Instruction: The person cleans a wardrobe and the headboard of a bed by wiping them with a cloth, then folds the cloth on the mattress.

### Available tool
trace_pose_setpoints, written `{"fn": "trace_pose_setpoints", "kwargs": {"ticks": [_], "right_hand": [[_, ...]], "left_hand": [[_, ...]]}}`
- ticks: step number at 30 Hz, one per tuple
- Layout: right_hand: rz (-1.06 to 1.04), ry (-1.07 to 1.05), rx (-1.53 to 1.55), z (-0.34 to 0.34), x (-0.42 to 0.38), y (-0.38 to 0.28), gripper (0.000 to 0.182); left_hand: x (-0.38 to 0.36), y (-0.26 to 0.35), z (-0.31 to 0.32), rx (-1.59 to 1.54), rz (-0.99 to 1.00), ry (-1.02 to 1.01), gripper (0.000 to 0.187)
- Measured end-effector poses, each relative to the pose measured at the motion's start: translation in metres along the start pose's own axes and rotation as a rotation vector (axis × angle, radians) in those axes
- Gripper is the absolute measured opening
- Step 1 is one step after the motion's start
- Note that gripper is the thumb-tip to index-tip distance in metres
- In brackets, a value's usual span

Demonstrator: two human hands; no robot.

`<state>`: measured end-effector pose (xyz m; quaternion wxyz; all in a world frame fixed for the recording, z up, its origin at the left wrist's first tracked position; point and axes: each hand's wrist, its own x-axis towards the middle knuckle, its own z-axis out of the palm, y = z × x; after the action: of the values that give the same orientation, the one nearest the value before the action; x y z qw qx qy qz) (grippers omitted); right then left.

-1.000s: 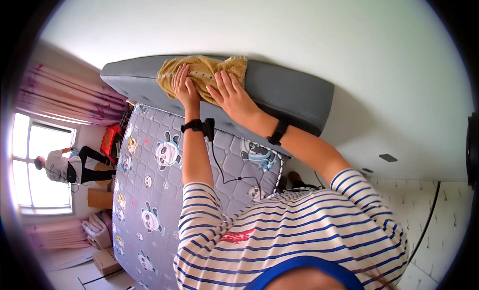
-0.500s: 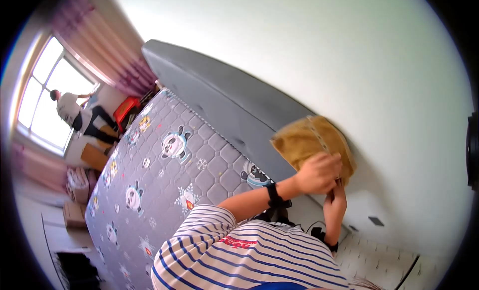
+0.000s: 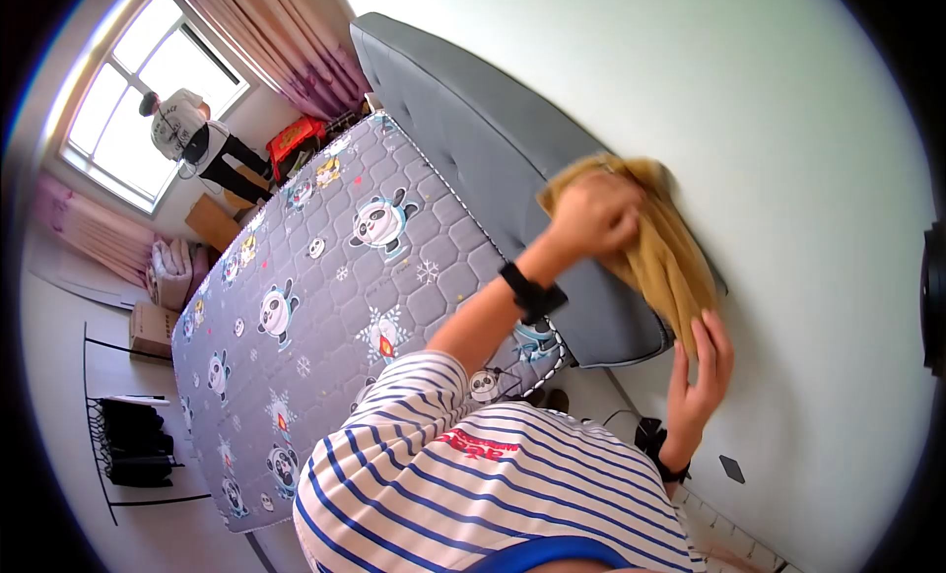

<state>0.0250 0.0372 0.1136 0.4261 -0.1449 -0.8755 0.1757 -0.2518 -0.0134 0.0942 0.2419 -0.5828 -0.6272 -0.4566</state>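
A mustard-brown cloth (image 3: 665, 263), bunched and creased, is held up against the white wall beside the grey headboard. Near its upper end, my left hand (image 3: 596, 215) is closed on the fabric, slightly blurred, with a black watch on the wrist. My right hand (image 3: 702, 371) is at the lower end, its fingers fairly straight, with the cloth's tip between thumb and fingers. Part of the headboard (image 3: 493, 130) lies behind the cloth and my left hand.
A grey panda-print mattress (image 3: 325, 307) fills the left side. Another person (image 3: 192, 134) stands by the window beyond it, near a red bag (image 3: 296, 139). Cardboard boxes (image 3: 153, 329) and a black rack with dark clothes (image 3: 133, 435) are at the far left. A wall socket (image 3: 730, 469) is low at right.
My left hand has moved up and left along the cloth, away from my right hand. The cloth is now stretched longer between them. The other person has turned and lowered an arm.
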Motion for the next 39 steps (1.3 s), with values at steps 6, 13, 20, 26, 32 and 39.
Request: {"fn": "trace_pose_setpoints", "kwargs": {"ticks": [6, 13, 20, 26, 32, 39], "right_hand": [[-0.035, -0.053, -0.457, 0.074, 0.019, -0.005, 0.051], [-0.085, 0.03, -0.489, 0.084, 0.015, 0.006, 0.052], [-0.112, 0.118, -0.427, 0.087, 0.017, 0.01, 0.037], [-0.221, 0.156, -0.107, 0.078, -0.003, 0.027, 0.023], [-0.241, 0.093, 0.421, 0.047, -0.05, 0.019, 0.025], [-0.174, -0.237, 0.254, 0.059, -0.048, -0.031, 0.03]], "left_hand": [[0.036, -0.083, -0.038, 0.05, -0.206, -0.127, 0.02], [0.022, -0.09, -0.031, -0.007, -0.178, 0.041, 0.021], [0.012, -0.053, -0.02, 0.292, -0.084, 0.063, 0.022], [-0.033, 0.065, -0.01, 0.008, -0.103, -0.13, 0.038], [-0.101, 0.107, -0.034, -0.286, -0.214, -0.414, 0.029], [-0.177, 0.102, -0.078, 0.083, -0.482, -0.68, 0.016]]}}
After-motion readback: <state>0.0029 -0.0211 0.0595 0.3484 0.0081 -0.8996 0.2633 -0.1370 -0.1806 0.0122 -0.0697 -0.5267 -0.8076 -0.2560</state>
